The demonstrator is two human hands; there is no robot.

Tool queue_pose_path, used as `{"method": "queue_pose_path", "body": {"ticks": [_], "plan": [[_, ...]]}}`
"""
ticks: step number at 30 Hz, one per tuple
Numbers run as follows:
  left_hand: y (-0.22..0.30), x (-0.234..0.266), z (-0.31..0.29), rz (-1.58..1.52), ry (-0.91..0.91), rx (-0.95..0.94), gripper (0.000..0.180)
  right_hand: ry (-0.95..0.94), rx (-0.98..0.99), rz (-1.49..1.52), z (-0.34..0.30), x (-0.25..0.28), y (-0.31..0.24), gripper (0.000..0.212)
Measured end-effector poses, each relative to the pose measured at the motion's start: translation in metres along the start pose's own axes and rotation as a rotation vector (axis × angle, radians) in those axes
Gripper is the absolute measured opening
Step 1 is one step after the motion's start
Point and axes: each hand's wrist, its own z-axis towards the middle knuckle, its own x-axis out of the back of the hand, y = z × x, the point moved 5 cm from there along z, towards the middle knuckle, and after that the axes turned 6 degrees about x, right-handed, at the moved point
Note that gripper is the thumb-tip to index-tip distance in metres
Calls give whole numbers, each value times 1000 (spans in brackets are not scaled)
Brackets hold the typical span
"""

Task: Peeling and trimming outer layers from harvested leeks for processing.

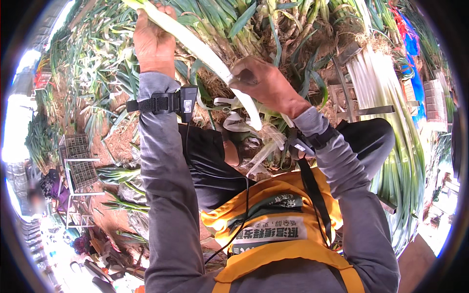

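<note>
A long white green onion (195, 46) slants from the upper left toward my knees, its pale root end hanging lowest. My left hand (155, 44) is wrapped round its upper part, where the white turns green. Lower down, my right hand (266, 83) is closed in a pinch against the stalk near the root end; whether the fingertips grip the stalk or its outer skin cannot be made out. Loose whitish peeled skins (266, 146) lie below, between my legs. Unpeeled green onions (254, 29) with dirty roots are heaped just beyond both hands.
At the right, a bundle of clean white-stalked green onions (386, 93) rests on a metal-barred rack (342, 93). Green leaves (97, 58) cover the ground at far left. A folding stool (83, 180) and a plastic crate (75, 146) stand left. Blue sheeting (415, 73) lies far right.
</note>
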Motion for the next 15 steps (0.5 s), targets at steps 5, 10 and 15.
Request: {"method": "queue_pose_path", "body": {"ticks": [5,10,15], "plan": [[-1,4,-1,-13,65,3,22,-117,-171,324,5,-12,16,23],[1,13,-1,-6,164,-8,21,-130,-160,318,6,-15,16,17],[5,21,0,-8,279,-29,23,-12,135,-29,1,-6,-15,16]]}}
